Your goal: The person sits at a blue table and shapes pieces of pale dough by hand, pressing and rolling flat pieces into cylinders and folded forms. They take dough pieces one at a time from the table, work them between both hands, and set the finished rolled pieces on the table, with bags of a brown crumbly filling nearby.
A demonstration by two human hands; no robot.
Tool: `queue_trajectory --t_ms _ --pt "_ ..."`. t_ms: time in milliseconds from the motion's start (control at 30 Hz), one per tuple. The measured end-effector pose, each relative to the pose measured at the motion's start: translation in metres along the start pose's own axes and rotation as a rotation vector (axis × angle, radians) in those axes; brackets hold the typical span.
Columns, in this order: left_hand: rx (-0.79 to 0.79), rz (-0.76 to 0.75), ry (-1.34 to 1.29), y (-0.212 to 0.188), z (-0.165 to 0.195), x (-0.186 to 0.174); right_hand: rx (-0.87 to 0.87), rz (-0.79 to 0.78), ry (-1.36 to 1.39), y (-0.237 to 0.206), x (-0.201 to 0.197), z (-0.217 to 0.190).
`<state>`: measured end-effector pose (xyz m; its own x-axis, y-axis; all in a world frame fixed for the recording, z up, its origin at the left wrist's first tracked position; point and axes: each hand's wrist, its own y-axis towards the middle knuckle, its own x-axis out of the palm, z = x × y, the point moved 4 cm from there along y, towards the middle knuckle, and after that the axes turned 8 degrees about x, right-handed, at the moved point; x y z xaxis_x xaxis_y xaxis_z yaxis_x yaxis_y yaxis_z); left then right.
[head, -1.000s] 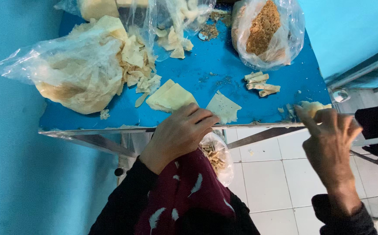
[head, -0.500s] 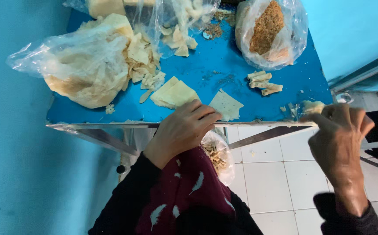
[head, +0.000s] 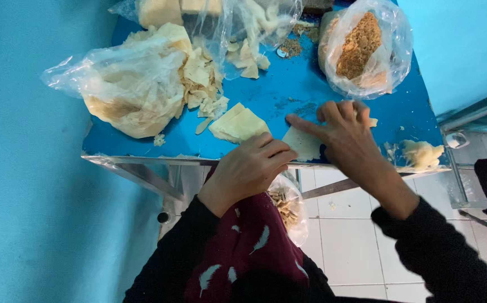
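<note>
1. In the upper left of the frame a big clear bag [head: 125,90] lies on the blue counter [head: 288,95]. It is stuffed with pale yellow sheets.
2. Just right of that bag is a heap of torn pale scraps [head: 205,84]. One small crumb [head: 158,139] lies near the counter's front edge.
3. At the top middle a second clear bag [head: 221,17] holds pale blocks and more scraps.
4. In the middle, near the front edge, a small stack of pale flat sheets [head: 238,123] lies on the counter.
5. The left hand [head: 249,171] sits at the front edge, just below that stack. Its fingers are curled in, and I cannot tell if they hold anything.
6. Under that hand, below the counter, a small clear bag [head: 288,207] hangs with little brown bits inside.
7. A single pale sheet [head: 302,143] lies flat on the counter right of the left hand.
8. The right hand [head: 344,134] lies over that sheet. Its fingers are spread open and press flat on it, with the first finger pointing left.
9. In the upper right a clear bag [head: 367,50] holds brown crumbly stuff.
10. At the far right edge of the counter sits a soft pale lump [head: 423,152].
</note>
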<state>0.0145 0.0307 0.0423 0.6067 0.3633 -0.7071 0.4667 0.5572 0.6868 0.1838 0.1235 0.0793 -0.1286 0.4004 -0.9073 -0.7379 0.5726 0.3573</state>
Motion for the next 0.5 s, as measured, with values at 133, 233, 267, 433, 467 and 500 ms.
queue_trajectory --t_ms 133,233,267,433,467,500 --pt "0.003 0.021 -0.012 -0.001 0.000 0.000 0.018 0.013 -0.124 0.001 -0.008 0.005" --pt "-0.003 0.028 -0.004 -0.001 0.000 0.001 -0.014 -0.021 -0.058 -0.018 -0.009 -0.006" --pt "-0.002 0.037 0.008 -0.001 0.000 0.001 -0.030 -0.027 -0.041 -0.025 -0.009 -0.009" --pt "-0.018 0.004 -0.009 -0.003 -0.002 0.005 0.063 -0.211 0.151 -0.043 0.006 0.014" --pt "-0.020 0.022 -0.016 -0.003 -0.002 0.005 0.079 -0.243 0.197 -0.042 0.008 0.025" --pt "-0.023 0.039 -0.024 -0.003 -0.002 0.005 0.072 -0.147 0.223 -0.037 0.005 0.038"
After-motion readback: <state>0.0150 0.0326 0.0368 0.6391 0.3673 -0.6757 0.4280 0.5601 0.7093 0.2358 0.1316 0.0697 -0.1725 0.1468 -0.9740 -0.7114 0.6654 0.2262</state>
